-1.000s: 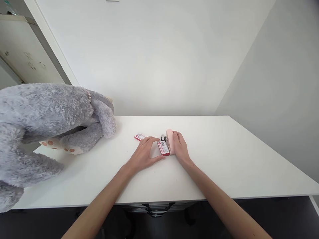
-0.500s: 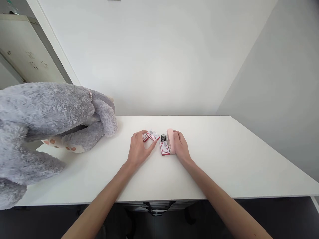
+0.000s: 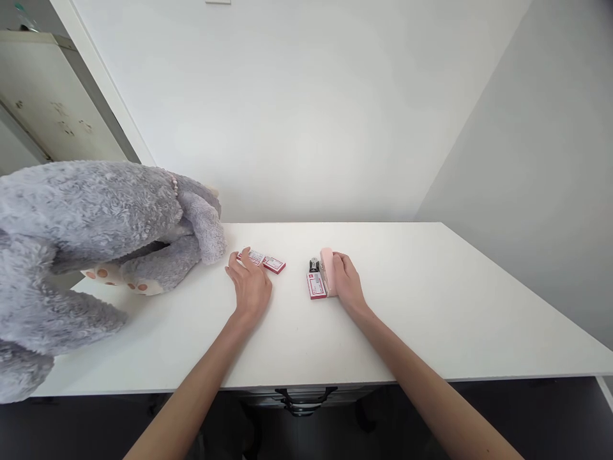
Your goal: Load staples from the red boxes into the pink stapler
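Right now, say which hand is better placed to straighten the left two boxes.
Probably the left hand: it is at those boxes; the right hand is farther off, against the pink stapler.

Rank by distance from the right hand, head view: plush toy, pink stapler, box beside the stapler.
From the right hand, nearest first:
1. Pink stapler: against the hand, on its left side.
2. Box: just left of the stapler.
3. Plush toy: far left.

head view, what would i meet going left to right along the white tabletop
Grey furry plush toy, left hand, rectangular white-and-red box, similar nearer box, long pale-pink stapler, right hand
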`<state>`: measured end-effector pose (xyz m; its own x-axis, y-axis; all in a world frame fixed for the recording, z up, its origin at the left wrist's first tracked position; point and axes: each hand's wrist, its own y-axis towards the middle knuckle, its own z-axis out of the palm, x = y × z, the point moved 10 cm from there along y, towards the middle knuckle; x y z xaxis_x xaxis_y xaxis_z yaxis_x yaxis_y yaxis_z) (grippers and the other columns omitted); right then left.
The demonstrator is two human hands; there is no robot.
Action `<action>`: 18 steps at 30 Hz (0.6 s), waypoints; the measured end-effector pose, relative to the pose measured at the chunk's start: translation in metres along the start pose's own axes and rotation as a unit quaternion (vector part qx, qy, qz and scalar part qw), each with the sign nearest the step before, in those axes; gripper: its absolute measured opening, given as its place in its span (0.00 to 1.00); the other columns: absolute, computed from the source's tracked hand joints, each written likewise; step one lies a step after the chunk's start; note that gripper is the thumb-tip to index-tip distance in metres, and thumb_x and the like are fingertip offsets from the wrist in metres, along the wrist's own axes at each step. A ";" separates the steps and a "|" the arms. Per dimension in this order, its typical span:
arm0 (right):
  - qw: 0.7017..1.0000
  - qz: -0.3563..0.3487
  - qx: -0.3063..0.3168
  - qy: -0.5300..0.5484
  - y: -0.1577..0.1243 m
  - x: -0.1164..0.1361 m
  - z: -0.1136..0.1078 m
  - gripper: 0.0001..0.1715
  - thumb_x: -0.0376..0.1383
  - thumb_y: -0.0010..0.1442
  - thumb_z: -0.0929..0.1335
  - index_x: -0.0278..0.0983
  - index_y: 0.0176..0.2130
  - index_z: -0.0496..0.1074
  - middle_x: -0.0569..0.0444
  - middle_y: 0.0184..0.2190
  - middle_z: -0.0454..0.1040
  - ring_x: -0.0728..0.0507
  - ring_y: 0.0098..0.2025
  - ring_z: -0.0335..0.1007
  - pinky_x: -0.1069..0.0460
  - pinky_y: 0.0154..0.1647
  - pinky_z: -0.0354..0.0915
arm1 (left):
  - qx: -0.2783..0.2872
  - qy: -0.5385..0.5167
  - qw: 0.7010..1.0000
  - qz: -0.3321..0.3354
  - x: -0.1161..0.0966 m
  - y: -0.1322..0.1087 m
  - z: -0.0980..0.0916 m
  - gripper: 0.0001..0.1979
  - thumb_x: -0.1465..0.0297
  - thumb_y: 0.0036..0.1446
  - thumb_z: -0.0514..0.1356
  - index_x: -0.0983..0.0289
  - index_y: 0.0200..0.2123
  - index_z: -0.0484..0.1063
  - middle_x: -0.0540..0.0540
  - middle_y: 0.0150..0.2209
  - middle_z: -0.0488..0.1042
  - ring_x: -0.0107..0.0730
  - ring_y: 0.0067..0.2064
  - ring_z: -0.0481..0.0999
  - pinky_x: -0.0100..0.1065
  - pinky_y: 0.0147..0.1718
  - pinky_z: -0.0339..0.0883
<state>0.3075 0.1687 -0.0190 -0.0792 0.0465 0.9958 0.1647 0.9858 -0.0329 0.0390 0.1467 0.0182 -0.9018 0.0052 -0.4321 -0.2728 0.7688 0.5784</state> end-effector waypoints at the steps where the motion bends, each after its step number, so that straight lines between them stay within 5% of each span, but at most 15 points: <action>1: 1.000 -0.001 0.000 0.000 0.000 0.000 0.000 0.24 0.53 0.67 0.59 0.43 0.50 0.72 0.52 0.56 0.76 0.40 0.55 0.71 0.49 0.48 0.66 | 0.003 0.006 1.000 -0.007 0.002 0.000 0.001 0.28 0.75 0.65 0.51 0.73 0.66 0.50 0.77 0.64 0.50 0.64 0.68 0.55 0.68 0.63 0.52; 5: 1.000 -0.002 -0.002 -0.002 0.001 -0.001 0.000 0.24 0.52 0.67 0.59 0.43 0.50 0.72 0.52 0.57 0.76 0.40 0.55 0.71 0.49 0.48 0.66 | 0.001 0.011 1.000 -0.004 -0.001 0.001 -0.002 0.29 0.76 0.64 0.52 0.73 0.66 0.49 0.78 0.65 0.48 0.67 0.71 0.50 0.73 0.66 0.43; 10: 1.000 -0.007 -0.003 -0.005 0.001 0.000 0.000 0.23 0.52 0.68 0.59 0.43 0.50 0.72 0.52 0.55 0.77 0.40 0.55 0.71 0.49 0.48 0.66 | 0.019 -0.050 0.993 0.107 -0.035 -0.001 -0.009 0.20 0.70 0.65 0.56 0.65 0.59 0.61 0.71 0.67 0.51 0.60 0.72 0.50 0.64 0.66 0.54; 13: 1.000 -0.010 -0.003 -0.006 0.001 0.000 0.000 0.23 0.52 0.68 0.59 0.43 0.49 0.72 0.52 0.55 0.77 0.40 0.54 0.72 0.49 0.48 0.66 | 0.073 -0.098 0.971 0.204 -0.064 -0.011 -0.008 0.13 0.67 0.66 0.58 0.59 0.53 0.67 0.62 0.62 0.65 0.52 0.70 0.56 0.57 0.66 0.59; 18: 1.000 -0.016 -0.003 -0.003 0.002 0.000 0.001 0.23 0.52 0.68 0.59 0.43 0.49 0.72 0.52 0.55 0.77 0.40 0.54 0.72 0.49 0.48 0.66 | 0.203 -0.137 0.922 0.301 -0.092 -0.033 0.005 0.13 0.63 0.65 0.61 0.56 0.52 0.69 0.56 0.62 0.69 0.46 0.68 0.60 0.53 0.66 0.61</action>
<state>0.3072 0.1711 -0.0191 -0.0899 0.0154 0.9958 0.1675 0.9859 -0.0002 0.1330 0.1237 0.0356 -0.7148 0.6273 -0.3091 0.4470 0.7498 0.4878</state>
